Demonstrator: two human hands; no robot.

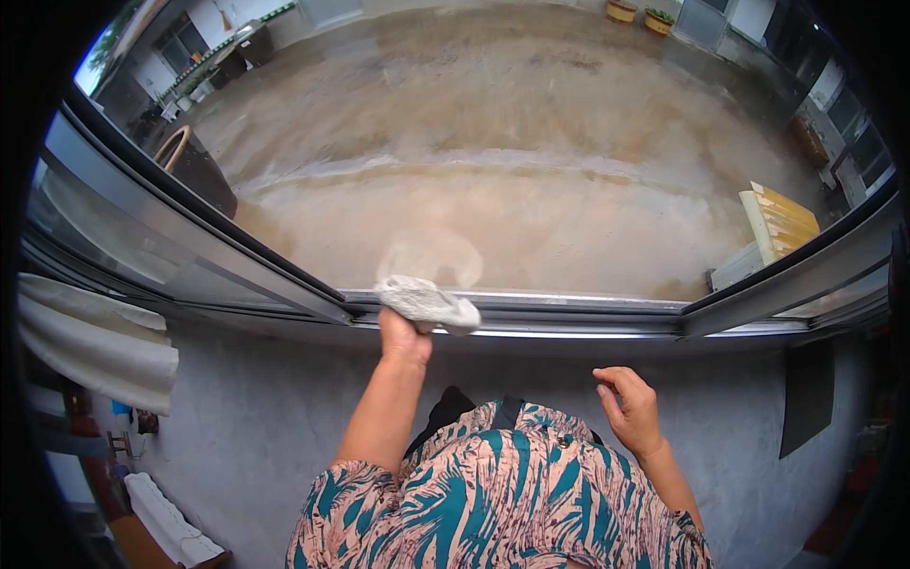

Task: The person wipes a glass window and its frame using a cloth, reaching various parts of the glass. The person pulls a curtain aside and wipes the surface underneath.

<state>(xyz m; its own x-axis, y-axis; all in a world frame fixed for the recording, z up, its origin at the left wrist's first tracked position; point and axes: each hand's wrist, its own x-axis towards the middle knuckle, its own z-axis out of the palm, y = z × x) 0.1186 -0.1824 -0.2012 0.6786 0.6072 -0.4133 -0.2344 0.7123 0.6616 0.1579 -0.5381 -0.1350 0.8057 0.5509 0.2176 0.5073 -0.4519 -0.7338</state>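
Courtyard (493,123), brown and wet-looking, seen through glass beyond the metal window frame (569,311). Outside, left of the frame's lower rail: one large dark jar (204,175). Outside, toward its right: one yellow ridged panel (785,226). Inside, left of the frame: one pale curtain (104,341).

Item: pale cloth (422,302), bunched, at the left part of the frame's lower rail; contact with the glass cannot be told. Presumably gathered thus to fill the palm and present a broad face to the pane.

Left hand (403,334): clasped on the cloth from below, fingers mostly hidden under it; forearm extended up toward the rail, wrist nearly straight.

Right hand (630,403): apart from the frame, on the near side of its lower rail; holding nothing visible, fingers loosely curled, thumb separate, elbow bent, probably kept clear at rest.
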